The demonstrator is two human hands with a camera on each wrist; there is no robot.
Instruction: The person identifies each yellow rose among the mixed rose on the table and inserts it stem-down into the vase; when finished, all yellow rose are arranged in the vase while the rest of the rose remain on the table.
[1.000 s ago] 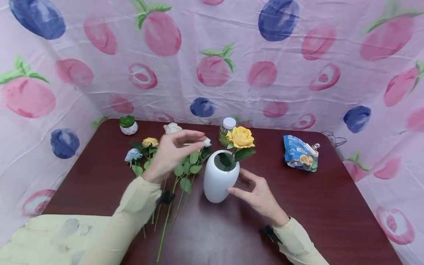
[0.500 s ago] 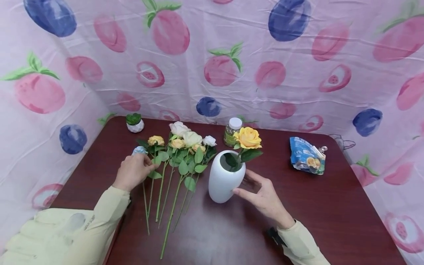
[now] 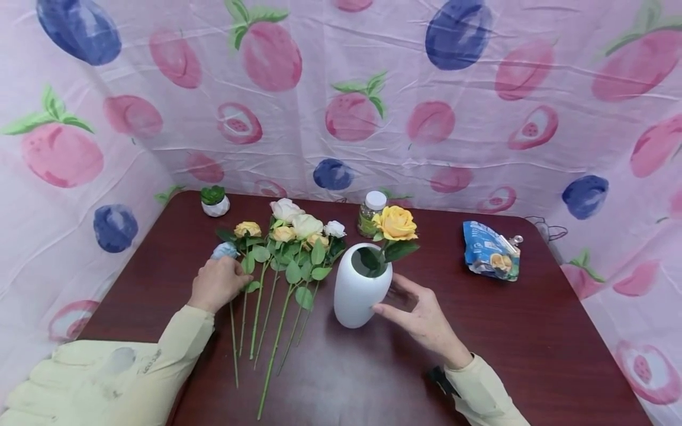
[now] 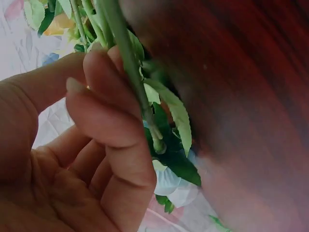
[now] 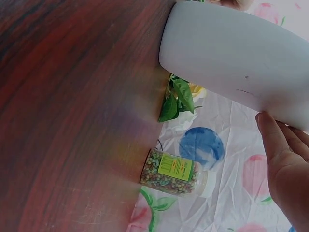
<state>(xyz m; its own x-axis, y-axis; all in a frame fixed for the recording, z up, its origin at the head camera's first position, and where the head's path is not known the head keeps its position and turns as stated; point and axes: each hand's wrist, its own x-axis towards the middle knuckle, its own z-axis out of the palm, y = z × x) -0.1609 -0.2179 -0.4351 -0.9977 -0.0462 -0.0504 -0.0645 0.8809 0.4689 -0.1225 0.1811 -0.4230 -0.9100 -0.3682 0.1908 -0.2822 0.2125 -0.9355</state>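
In the head view, an artificial blue rose [image 3: 225, 250] lies at the left of the flower row, and my left hand [image 3: 217, 284] pinches its stem just below the bloom. The left wrist view shows curled fingers [image 4: 125, 154] beside green stems; the exact pinch point is partly hidden. My right hand [image 3: 423, 322] holds the right side of an upright white vase [image 3: 351, 302], thumb in front and other fingers mostly behind it. In the right wrist view, a fingertip touches the vase [image 5: 227, 53]. One yellow rose [image 3: 396, 223] stands in the vase, leaning right.
Several long-stemmed roses [image 3: 307, 226] lie between my left hand and the vase. Behind the vase stands a white-capped jar [image 3: 369, 222] of small coloured beads. A potted succulent [image 3: 215, 204] is at the back left; a blue clipped pouch [image 3: 487, 251] lies to the right.
My left hand has gone from above the flowers near the vase down and left to the blue rose, whose stem has shifted slightly toward me. The right hand stays at the vase.
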